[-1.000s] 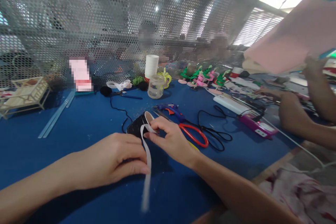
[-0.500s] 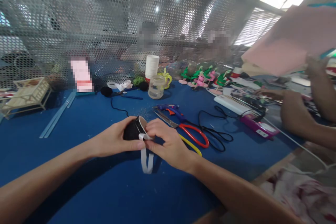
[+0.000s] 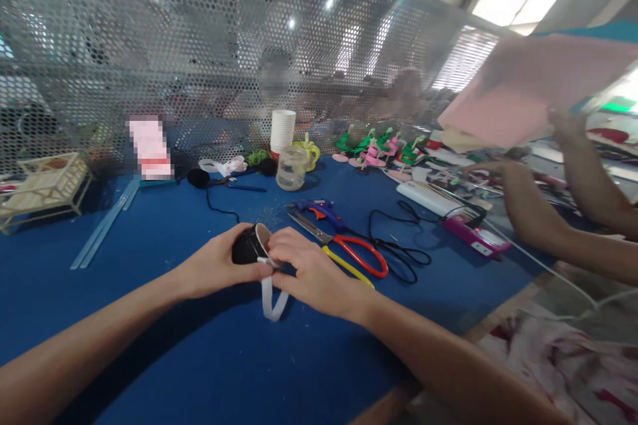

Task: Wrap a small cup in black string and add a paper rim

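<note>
My left hand point(image 3: 219, 260) is wrapped round a paper cup point(image 3: 245, 247) covered in black yarn, tilted with its white mouth toward the right. At the rim, my right hand point(image 3: 306, 269) pinches a white ribbon point(image 3: 268, 292) whose loop dangles below the cup. The right fingertips are partly hidden at the cup's mouth. A black yarn strand point(image 3: 222, 210) runs from the cup back to a black yarn ball point(image 3: 198, 178). Just right of my hands lie scissors point(image 3: 349, 249) with red and yellow handles, beside a blue glue gun point(image 3: 319, 209).
Behind stand a glass jar point(image 3: 291, 169), stacked white paper cups point(image 3: 283, 127) and several green-and-pink craft figures point(image 3: 371, 149) before a perforated metal screen point(image 3: 199, 66). Clear glue sticks point(image 3: 102, 229) lie left. A purple power strip point(image 3: 473, 236) sits right, near another person's arms point(image 3: 538, 212).
The view has shifted slightly, moving the table things a little leftward. Both hands stay on the cup and ribbon. The other person's pink sheet has moved lower.
</note>
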`<state>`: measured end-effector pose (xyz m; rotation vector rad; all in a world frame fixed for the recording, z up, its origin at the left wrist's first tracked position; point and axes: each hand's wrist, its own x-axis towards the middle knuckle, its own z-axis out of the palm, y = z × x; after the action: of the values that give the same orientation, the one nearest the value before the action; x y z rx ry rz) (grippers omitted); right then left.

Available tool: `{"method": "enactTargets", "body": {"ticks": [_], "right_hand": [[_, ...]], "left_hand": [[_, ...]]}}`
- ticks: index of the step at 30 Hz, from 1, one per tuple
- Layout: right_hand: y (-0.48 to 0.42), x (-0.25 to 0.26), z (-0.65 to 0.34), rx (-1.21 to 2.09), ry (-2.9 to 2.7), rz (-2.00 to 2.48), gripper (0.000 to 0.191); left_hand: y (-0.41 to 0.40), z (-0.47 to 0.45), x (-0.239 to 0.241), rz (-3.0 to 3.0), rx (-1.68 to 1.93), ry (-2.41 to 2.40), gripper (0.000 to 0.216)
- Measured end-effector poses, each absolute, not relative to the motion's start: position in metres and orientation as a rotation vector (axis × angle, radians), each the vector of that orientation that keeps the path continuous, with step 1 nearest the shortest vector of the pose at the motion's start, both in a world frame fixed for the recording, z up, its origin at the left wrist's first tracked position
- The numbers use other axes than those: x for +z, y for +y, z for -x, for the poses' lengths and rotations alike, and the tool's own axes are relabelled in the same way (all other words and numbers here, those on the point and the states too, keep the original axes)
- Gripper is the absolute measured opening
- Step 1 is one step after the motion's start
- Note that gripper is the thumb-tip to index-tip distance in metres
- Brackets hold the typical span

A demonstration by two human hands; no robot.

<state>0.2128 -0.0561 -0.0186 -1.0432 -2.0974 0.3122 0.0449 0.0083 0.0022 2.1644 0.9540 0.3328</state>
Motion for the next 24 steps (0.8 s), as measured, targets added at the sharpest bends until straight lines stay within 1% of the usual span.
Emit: {"method": "enactTargets", "body": {"ticks": [1, 2, 4, 6, 8, 9, 13, 16, 18, 22, 24], "right_hand": [[-0.056, -0.013, -0.216, 0.337, -2.145, 1.073, 0.009], [-0.056, -0.006, -0.22, 0.374, -2.173, 1.103, 0.009], [-0.051, 0.007, -0.233, 0.428, -2.165, 1.222, 0.023], [-0.04, 0.017, -0.249, 0.395, -2.017, 1.537, 0.024], [-0.025, 0.017, -0.267, 0.25, -1.882, 1.946, 0.024], [-0.017, 0.013, -0.276, 0.221, -1.845, 2.042, 0.023], [0.006, -0.015, -0.299, 0.264, -1.746, 2.267, 0.006], [0.012, -0.03, -0.304, 0.29, -1.663, 2.295, 0.01], [0.011, -0.032, -0.304, 0.307, -1.601, 2.268, 0.014], [-0.002, -0.019, -0.299, 0.4, -1.512, 2.116, 0.029], [-0.013, -0.009, -0.293, 0.447, -1.513, 2.002, 0.027]], "left_hand": [[0.009, -0.044, 0.002, -2.18, 0.343, 0.97, 0.057], [0.011, -0.044, 0.002, -2.194, 0.35, 0.989, 0.059], [0.013, -0.043, 0.001, -2.214, 0.358, 1.016, 0.063], [0.014, -0.042, 0.002, -2.258, 0.354, 1.026, 0.065], [0.014, -0.043, 0.002, -2.324, 0.325, 1.038, 0.064], [0.013, -0.043, 0.003, -2.357, 0.305, 1.045, 0.064], [0.01, -0.043, 0.005, -2.426, 0.257, 1.065, 0.063], [0.01, -0.043, 0.005, -2.449, 0.278, 1.048, 0.06], [0.012, -0.043, 0.005, -2.471, 0.287, 1.049, 0.059], [0.018, -0.04, 0.004, -2.543, 0.296, 1.059, 0.06], [0.02, -0.038, 0.005, -2.564, 0.283, 1.053, 0.061]]}}
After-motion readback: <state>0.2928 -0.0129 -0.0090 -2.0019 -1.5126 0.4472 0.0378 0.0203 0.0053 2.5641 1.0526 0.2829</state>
